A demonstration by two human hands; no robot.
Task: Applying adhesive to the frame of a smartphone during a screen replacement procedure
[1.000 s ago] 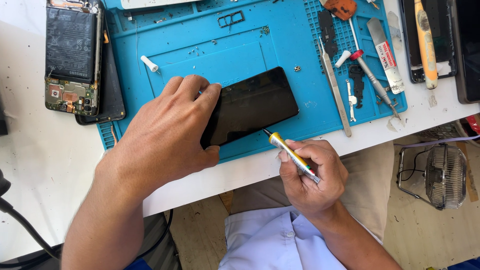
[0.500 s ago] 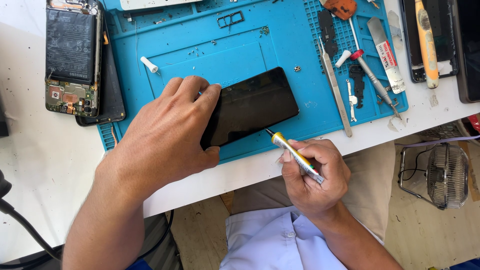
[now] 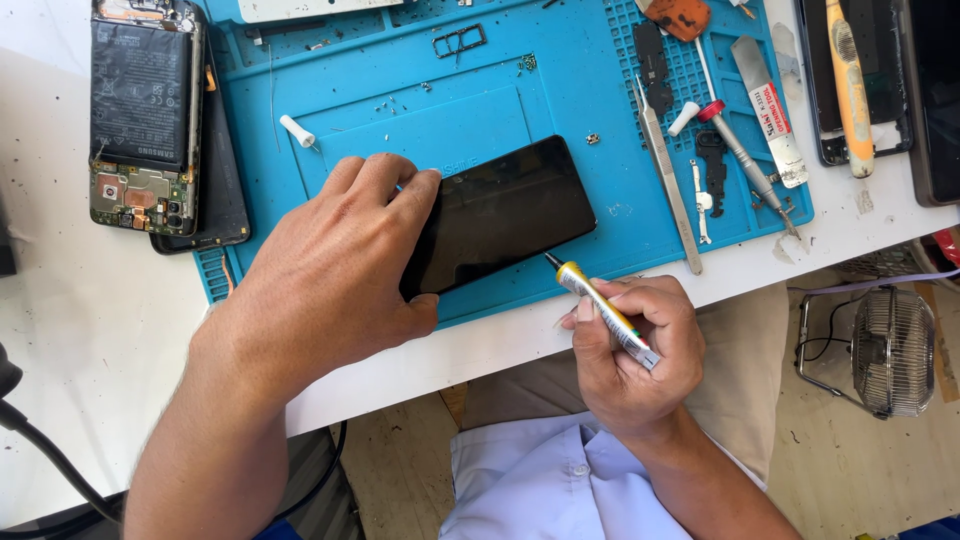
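Half the dark phone (image 3: 510, 215) hides under the left hand (image 3: 330, 280) pressing it — right hand (image 3: 635, 355) pinches a yellow glue tube (image 3: 600, 308).

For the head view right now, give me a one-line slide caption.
Left hand steadies a black phone on a blue mat while the right hand points a yellow tube at its edge.

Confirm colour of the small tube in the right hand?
Yellow tube with a dark nozzle, seen in the head view.

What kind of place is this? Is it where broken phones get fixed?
Most likely a phone repair bench. A blue work mat holds tweezers and small tools, an opened phone shows its battery and circuit board, and the left hand steadies a black phone while the right hand holds a small tube.
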